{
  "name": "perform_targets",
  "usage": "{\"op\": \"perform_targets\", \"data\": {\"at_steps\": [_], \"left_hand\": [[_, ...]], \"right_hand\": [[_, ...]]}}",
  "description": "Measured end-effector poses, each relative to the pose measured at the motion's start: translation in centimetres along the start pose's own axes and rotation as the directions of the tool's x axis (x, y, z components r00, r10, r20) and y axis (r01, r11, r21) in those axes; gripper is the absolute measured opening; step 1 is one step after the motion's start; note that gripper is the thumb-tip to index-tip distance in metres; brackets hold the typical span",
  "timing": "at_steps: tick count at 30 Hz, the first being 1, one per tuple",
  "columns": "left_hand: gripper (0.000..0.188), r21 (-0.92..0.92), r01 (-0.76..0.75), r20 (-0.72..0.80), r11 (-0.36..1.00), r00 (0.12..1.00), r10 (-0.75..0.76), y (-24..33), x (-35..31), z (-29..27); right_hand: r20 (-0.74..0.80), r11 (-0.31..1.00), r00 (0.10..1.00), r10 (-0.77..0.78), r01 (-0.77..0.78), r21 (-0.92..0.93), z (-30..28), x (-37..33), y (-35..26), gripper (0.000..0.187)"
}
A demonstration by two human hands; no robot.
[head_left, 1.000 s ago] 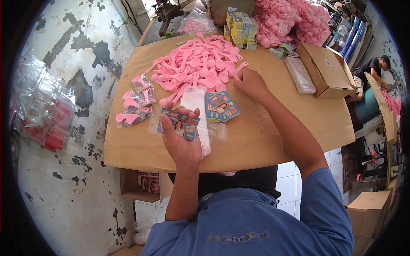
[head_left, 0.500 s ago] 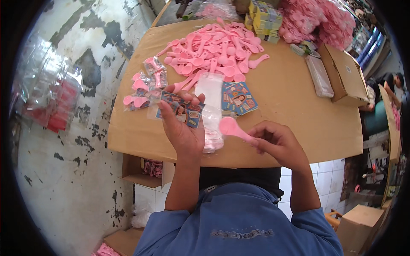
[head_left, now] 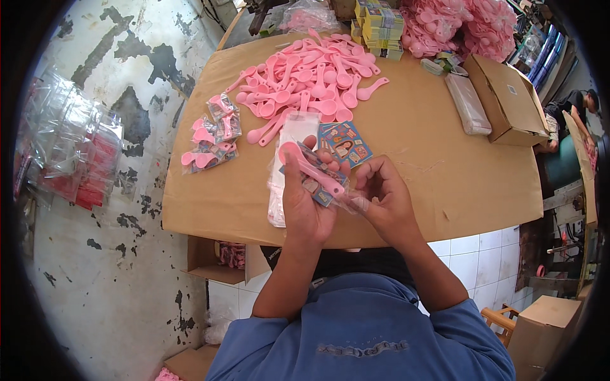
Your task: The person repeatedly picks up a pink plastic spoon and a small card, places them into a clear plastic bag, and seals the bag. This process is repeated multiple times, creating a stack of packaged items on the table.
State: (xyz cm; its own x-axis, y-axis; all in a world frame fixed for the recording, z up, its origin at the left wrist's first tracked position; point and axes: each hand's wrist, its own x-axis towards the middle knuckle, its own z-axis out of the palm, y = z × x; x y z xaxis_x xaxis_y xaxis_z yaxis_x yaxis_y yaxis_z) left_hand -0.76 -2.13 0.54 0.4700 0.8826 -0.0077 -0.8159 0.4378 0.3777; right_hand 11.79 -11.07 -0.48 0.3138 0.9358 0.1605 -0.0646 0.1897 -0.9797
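My left hand [head_left: 308,200] is turned palm up, its fingers curled round a clear plastic bag that holds a blue printed card and a pink measuring spoon [head_left: 312,168]. The spoon's bowl lies by my left thumb, its handle slanting down to the right. At the bag's end, my right hand [head_left: 387,200] pinches the clear plastic between thumb and fingers. Beneath my left hand lies a stack of clear bags [head_left: 276,206]. Several blue printed cards [head_left: 348,143] rest just beyond my fingers. Farther off is a big heap of pink spoons [head_left: 318,79].
Packed spoons [head_left: 210,140] in bags lie at the table's left. Along the back stand yellow card bundles [head_left: 381,28] and large bags of pink spoons [head_left: 445,25]. A cardboard box [head_left: 508,101] and a pack of clear bags [head_left: 468,105] sit at the right. A person [head_left: 575,114] works beyond.
The pink spoon has gone from my right hand into the bag with the card in my left hand. My left hand has moved right, and my right hand now grips the bag's end.
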Motion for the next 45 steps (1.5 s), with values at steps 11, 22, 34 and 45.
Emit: {"op": "perform_targets", "data": {"at_steps": [11,22,34,45], "left_hand": [[0.042,0.039,0.162,0.042,0.986,0.986,-0.163,1.4,0.3,0.7],[0.052,0.206,0.378,0.09,0.903,0.911,-0.402,0.8,-1.5,1.5],[0.041,0.696,0.077,0.202,0.713,0.933,-0.298,0.6,-2.5,1.5],[0.053,0.914,-0.179,0.224,0.364,0.971,-0.085,0.5,-3.7,2.4]], "right_hand": [[0.278,0.658,0.713,-0.643,0.701,-0.275,-4.2,-0.5,-2.2,0.034],[0.495,0.374,0.658,-0.568,0.742,-0.557,-2.7,1.8,-3.8,0.039],[0.057,0.992,0.998,-0.02,0.027,-0.125,-2.6,-0.2,-4.2,0.078],[0.156,0.33,0.691,-0.705,0.515,-0.791,-2.1,2.1,-5.7,0.034]]}}
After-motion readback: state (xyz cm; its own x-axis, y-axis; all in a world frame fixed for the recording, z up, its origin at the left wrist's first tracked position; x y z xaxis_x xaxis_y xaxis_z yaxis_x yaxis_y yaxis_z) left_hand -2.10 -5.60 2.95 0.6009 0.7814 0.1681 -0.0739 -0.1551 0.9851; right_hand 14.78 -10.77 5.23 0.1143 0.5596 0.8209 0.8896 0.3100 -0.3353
